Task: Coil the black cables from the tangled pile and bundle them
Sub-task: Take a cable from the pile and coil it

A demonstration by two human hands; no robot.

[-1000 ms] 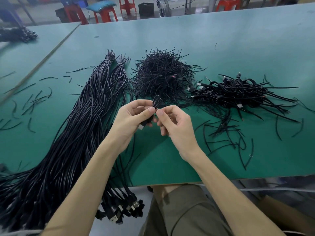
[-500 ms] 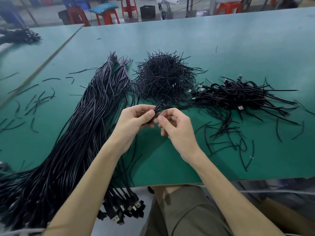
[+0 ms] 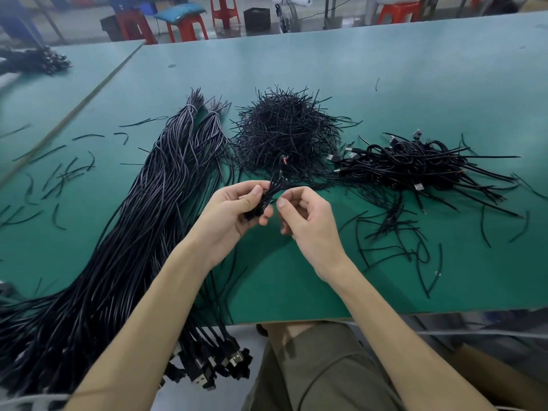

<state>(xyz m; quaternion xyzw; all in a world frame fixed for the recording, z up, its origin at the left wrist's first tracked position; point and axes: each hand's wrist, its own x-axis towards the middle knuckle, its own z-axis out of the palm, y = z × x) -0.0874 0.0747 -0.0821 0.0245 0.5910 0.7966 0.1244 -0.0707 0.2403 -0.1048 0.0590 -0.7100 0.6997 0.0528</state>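
My left hand (image 3: pixel 234 212) pinches a small coiled black cable (image 3: pixel 271 192) between thumb and fingers, above the green table (image 3: pixel 385 72). My right hand (image 3: pixel 308 219) sits just right of the coil, fingers curled and thumb tip close to it; whether it touches the cable I cannot tell. A long sheaf of straight black cables (image 3: pixel 142 218) runs from the far middle to the near left, its USB plugs (image 3: pixel 213 366) hanging over the front edge. A mound of short black ties (image 3: pixel 284 134) lies beyond my hands. Bundled coils (image 3: pixel 415 164) are heaped at the right.
Loose ties (image 3: pixel 394 232) scatter right of my hands, and more tie pieces (image 3: pixel 59 176) lie at the left. A second table with another cable pile (image 3: pixel 35 59) adjoins at the far left. Red stools (image 3: pixel 184 22) stand behind the table.
The coil has come up between my hands and now sticks out past my left thumb. My right fingers have drawn slightly back from it.
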